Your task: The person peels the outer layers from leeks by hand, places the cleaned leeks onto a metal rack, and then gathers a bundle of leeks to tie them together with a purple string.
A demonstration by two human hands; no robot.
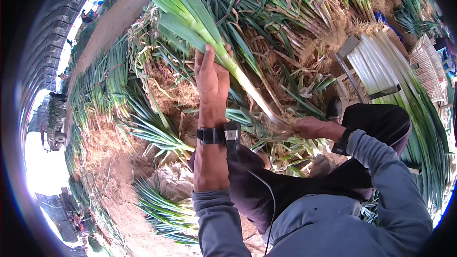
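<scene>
My left hand (213, 75) is closed around the upper shaft of a large green onion stalk (246, 78), just below where its leaves fan out. The stalk slants from the upper left down to its root end at the right. There my right hand (314, 127) grips the root end, its fingertips partly hidden. Stripped leaves and peelings (296, 153) lie beneath, between my legs. To the right, a metal-framed rack (351, 78) bears a stack of cleaned green onions (378, 64) with bare white shafts.
Bundles of uncleaned green onions (285, 10) with matted roots are heaped ahead. More bundles (107, 75) stand along the left. A plastic crate (430, 67) sits beyond the rack. Loose green onions (167, 207) lie at my left. A vehicle (53, 135) stands far left.
</scene>
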